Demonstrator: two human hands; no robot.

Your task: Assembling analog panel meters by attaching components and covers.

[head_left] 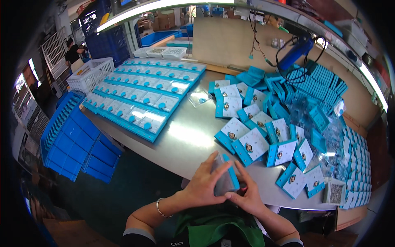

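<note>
At the near edge of the table I hold up a small teal box with a clear-looking grey face (233, 178), tilted on its edge. My left hand (201, 184) wraps round its left side, thumb low and fingers across the top. My right hand (248, 192) grips the other side, its thumb at the bottom corner. My fingers hide part of the box. Nearest to my hands, beyond them, lie several teal boxes with white printed fronts (250, 145), loosely piled and overlapping.
Rows of clear-topped teal boxes (142, 96) cover the table's left. One clear piece (200, 99) lies alone mid-table. At right are teal trays (319, 118), clear plastic parts (302, 113) and a bin of small metal parts (335, 192). Blue crates (72, 138) stand left. A blue tool (296, 52) hangs overhead.
</note>
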